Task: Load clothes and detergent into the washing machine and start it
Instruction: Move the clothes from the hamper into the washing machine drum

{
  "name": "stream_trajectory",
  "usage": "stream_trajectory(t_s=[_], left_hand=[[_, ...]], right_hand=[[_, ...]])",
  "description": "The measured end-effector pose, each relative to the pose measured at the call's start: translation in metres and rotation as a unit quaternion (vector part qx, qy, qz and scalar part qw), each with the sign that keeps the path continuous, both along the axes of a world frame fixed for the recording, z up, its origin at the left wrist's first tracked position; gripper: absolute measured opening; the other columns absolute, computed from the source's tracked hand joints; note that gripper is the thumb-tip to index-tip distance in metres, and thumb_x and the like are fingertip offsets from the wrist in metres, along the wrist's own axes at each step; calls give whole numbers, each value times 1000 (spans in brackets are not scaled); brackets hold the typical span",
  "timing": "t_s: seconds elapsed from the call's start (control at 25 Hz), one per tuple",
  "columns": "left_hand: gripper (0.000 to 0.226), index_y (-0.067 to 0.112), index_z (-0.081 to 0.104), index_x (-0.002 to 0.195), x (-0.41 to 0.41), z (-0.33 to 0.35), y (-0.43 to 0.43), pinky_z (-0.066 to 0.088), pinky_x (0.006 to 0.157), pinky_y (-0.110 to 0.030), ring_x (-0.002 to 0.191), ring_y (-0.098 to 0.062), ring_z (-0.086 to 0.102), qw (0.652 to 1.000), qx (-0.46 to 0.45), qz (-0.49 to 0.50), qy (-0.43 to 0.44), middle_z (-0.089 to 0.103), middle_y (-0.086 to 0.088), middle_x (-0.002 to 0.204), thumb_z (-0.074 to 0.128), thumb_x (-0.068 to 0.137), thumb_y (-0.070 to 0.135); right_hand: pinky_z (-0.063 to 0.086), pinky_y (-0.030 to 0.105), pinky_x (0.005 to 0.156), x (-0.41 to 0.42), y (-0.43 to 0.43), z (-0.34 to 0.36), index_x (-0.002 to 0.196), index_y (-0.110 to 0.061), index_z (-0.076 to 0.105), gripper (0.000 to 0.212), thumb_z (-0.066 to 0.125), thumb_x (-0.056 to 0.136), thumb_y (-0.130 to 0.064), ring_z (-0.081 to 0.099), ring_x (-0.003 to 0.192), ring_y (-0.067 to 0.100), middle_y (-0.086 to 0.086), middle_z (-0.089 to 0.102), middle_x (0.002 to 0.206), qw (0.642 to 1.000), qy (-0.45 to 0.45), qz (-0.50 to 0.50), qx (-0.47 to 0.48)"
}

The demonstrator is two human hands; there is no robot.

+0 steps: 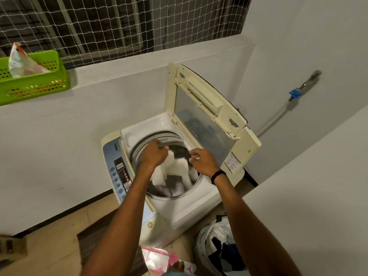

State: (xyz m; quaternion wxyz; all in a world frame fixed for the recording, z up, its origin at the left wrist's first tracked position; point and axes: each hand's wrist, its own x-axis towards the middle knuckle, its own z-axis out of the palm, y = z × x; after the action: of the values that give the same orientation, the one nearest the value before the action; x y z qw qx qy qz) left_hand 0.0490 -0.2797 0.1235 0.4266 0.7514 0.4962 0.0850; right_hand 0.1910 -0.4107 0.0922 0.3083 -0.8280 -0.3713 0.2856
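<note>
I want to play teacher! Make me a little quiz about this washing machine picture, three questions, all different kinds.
1. True or false: the lid of the washing machine is shut.
2. What are the left hand and the right hand holding over the drum?
A. a towel rack
B. a white and dark garment
C. a detergent bottle
3. Fill in: the green basket sits on the ledge to the ____ of the machine.

Key
1. False, the lid stands open.
2. B. Both hands grip it above the clothes already inside.
3. Left.
</note>
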Motion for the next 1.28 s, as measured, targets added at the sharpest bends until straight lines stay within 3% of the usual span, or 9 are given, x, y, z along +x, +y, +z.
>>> stream_trajectory(t_s=[0.12, 0.28, 0.44, 0.6, 0.76, 0.92, 1.12, 1.2, 1.28], left_hand=[[14, 15, 71, 91, 12, -21, -44, 54, 83, -34, 94, -28, 69, 996, -27, -88, 19, 73, -10, 97, 59, 90, 22], [18, 16, 67, 107, 35, -56, -117, 59, 82, -36, 92, -25, 71, 963, -171, -191, 87, 72, -10, 103, 60, 90, 16], [25, 13, 68, 110, 58, -109, -187, 55, 87, -36, 99, -29, 69, 927, -213, -262, 162, 70, -14, 113, 61, 91, 28], [21, 6, 71, 102, 71, -175, -249, 51, 80, -30, 107, -32, 66, 907, -202, -290, 228, 70, -15, 113, 58, 91, 19], [29, 7, 67, 114, 79, -291, -309, 47, 97, -32, 118, -29, 60, 886, -198, -281, 312, 65, -11, 126, 52, 95, 23], [28, 12, 65, 116, 93, -436, -349, 43, 99, -28, 122, -27, 58, 885, -196, -263, 332, 63, -8, 128, 48, 98, 22], [27, 5, 66, 115, 114, -566, -368, 43, 86, -26, 115, -28, 60, 903, -201, -231, 301, 65, -10, 120, 48, 98, 17], [27, 4, 64, 119, 111, -586, -360, 51, 92, -34, 112, -30, 63, 924, -242, -155, 251, 66, -10, 116, 53, 97, 15], [24, 8, 66, 115, 100, -599, -351, 55, 92, -42, 102, -31, 67, 930, -278, -94, 220, 69, -9, 107, 57, 94, 16]], right_hand=[[49, 27, 91, 10, -38, -19, 106, -9, 72, 20, 63, 90, -15, 66, 103, 20, 6, 72, 111, 999, 12, 16, -29], [55, 33, 88, 19, -103, -41, 87, -15, 73, 10, 64, 87, -12, 68, 90, 21, 1, 73, 93, 989, 119, 23, -81], [55, 41, 86, 31, -185, -87, 87, -11, 72, 12, 60, 89, -10, 68, 84, 24, 9, 74, 88, 977, 185, -74, -80], [56, 41, 84, 43, -283, -193, 85, -14, 74, 20, 56, 90, -22, 68, 88, 27, 9, 74, 93, 946, 190, -210, -159], [53, 39, 77, 37, -374, -340, 68, -28, 55, 20, 52, 87, -25, 65, 88, 31, 10, 67, 88, 899, 227, -266, -264], [45, 37, 91, 40, -389, -453, 104, -5, 69, 24, 47, 98, -14, 60, 106, 33, 16, 66, 108, 906, 191, -175, -336], [35, 51, 110, 50, -374, -622, 142, -15, 43, 55, 59, 92, -35, 31, 138, 42, 18, 27, 153, 878, 202, -139, -410], [34, 54, 110, 53, -362, -667, 150, -15, 26, 81, 66, 87, -44, 27, 140, 42, 18, 22, 154, 870, 193, -176, -419], [33, 55, 110, 52, -355, -695, 147, -13, 32, 72, 64, 89, -43, 28, 138, 43, 19, 28, 151, 871, 159, -194, -423]])
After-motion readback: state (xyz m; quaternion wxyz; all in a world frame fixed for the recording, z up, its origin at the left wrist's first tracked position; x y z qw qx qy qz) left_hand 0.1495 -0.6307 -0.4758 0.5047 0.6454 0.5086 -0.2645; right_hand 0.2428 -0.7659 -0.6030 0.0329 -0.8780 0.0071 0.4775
